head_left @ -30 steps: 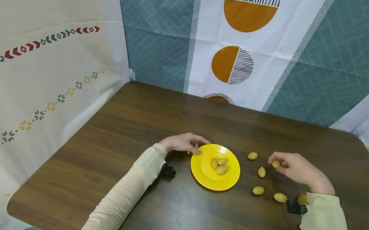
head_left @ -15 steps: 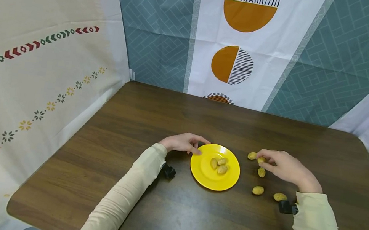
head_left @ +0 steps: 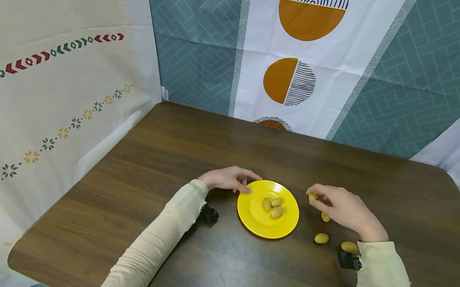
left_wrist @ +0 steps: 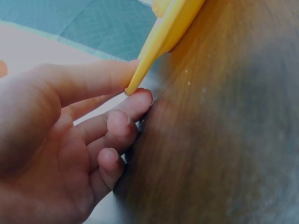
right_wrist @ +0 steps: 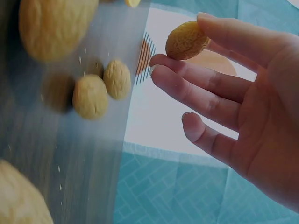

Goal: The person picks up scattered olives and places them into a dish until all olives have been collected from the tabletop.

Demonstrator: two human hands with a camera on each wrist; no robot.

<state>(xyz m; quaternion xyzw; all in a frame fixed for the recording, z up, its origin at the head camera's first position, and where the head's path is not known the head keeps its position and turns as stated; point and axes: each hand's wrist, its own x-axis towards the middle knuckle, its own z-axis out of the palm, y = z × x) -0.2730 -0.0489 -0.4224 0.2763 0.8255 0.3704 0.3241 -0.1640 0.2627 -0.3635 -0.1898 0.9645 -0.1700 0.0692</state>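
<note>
While the right hand (head_left: 344, 208) pinches a yellow-brown, wrinkled, oval nut-like piece (right_wrist: 187, 40) between thumb and fingertips, above the table and just right of a round, glossy yellow plate (head_left: 266, 232), the left hand (head_left: 227, 178) grips that plate's rim at its upper left. Three similar pieces (head_left: 277, 212) lie close together on the plate. Loose pieces (head_left: 321, 238) are scattered on the dark brown, wood-grained table (head_left: 213, 136) near the right hand. Beyond hangs teal-and-white fabric (head_left: 198, 48) with ochre circles.
</note>
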